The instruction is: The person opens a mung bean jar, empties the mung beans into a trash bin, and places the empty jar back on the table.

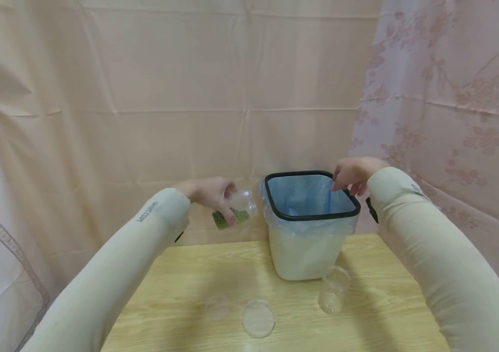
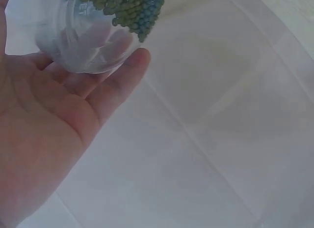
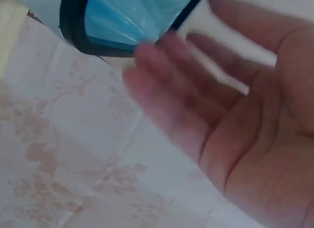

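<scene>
My left hand grips a clear plastic jar left of the bin, above the table. The jar is tilted with its mouth end toward the bin. Small green beans, which look like mung beans, lie along its lower side. At the right rim of the white trash bin is my right hand. Its fingers are loosely bent and blurred, with nothing seen between them; whether they touch the rim cannot be told. A blue bag lines the bin under a black rim ring.
Two clear round lids lie on the wooden table in front of the bin, one very faint. Another clear jar stands by the bin's front right. Beige cloth hangs behind, and floral cloth hangs at the right.
</scene>
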`<state>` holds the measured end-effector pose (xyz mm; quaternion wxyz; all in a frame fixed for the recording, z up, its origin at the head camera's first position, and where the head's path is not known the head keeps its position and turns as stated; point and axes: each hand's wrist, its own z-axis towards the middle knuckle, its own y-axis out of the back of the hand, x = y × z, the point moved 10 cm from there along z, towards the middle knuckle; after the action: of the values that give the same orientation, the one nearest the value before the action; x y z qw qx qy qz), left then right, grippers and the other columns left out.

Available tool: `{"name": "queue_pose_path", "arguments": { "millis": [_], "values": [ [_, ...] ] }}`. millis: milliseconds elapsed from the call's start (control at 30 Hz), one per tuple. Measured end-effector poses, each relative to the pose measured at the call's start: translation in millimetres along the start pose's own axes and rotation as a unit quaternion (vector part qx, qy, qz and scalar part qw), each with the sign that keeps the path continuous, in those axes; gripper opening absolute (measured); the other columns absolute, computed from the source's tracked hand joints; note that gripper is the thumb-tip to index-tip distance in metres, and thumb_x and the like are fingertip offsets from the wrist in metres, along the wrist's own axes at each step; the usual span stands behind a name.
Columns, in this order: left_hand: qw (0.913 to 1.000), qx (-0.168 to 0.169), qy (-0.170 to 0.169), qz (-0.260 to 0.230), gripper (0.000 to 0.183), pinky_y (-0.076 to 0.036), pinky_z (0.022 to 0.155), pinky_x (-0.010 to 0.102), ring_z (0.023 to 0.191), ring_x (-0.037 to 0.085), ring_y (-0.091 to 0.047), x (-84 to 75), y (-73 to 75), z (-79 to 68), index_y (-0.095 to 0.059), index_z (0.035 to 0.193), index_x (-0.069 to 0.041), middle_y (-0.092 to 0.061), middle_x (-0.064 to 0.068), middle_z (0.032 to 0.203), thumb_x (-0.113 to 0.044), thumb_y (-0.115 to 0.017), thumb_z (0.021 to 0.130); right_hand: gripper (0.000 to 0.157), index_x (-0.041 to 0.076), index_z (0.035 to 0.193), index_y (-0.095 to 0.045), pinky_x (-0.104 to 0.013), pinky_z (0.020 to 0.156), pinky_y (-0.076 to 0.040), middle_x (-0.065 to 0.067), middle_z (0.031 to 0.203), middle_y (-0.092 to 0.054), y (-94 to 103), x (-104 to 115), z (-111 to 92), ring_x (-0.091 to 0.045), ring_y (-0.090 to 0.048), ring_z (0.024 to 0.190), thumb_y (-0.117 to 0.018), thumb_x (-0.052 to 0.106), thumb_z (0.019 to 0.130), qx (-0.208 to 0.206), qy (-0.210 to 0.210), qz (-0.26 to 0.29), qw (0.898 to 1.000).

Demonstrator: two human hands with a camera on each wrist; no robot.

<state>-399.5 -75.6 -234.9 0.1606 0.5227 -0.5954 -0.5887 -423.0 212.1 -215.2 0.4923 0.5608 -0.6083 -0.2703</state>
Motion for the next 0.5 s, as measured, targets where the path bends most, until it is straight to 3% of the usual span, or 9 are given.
{"name": "queue_pose_path", "arguments": {
  "millis": [133,233,500],
  "values": [
    [0.9997,-0.016,-0.016,0.004,0.1,-0.039,0.111,0.049,0.136,0.034,-0.044,-14.2,8.5,2.3,-0.032,0.153,-0.003,-0.044,0.018,0.15,-0.031,-0.089,0.076,0.037,-0.013,0.12,-0.059,-0.037,0.067,-0.059,-0.029,0.113,-0.063,9.4,-14,4,-0.03,-0.068,0.078,-0.066,0.015,0.096,-0.062,-0.022,-0.019,0.998],
    [0.9993,-0.029,-0.023,0.002,0.1,-0.039,0.112,0.048,0.139,0.034,-0.043,-23.7,12.2,6.4,-0.03,0.154,-0.004,-0.042,0.017,0.153,-0.027,-0.088,0.077,0.026,-0.012,0.109,-0.06,-0.034,0.061,-0.058,-0.026,0.099,-0.064,7.2,-21,9,-0.027,-0.066,0.067,-0.067,0.008,0.094,-0.085,-0.034,-0.014,0.996],
    [0.9952,-0.091,-0.035,0.013,0.095,-0.045,0.105,0.044,0.129,0.031,-0.051,-50.0,20.9,19.6,-0.034,0.152,-0.006,-0.046,0.017,0.149,-0.022,-0.088,0.076,0.035,-0.016,0.121,-0.048,-0.029,0.054,-0.054,-0.027,0.097,-0.06,-5.4,-32,11,-0.025,-0.062,0.062,-0.064,-0.006,0.091,-0.101,-0.045,0.006,0.994]
  ]
}}
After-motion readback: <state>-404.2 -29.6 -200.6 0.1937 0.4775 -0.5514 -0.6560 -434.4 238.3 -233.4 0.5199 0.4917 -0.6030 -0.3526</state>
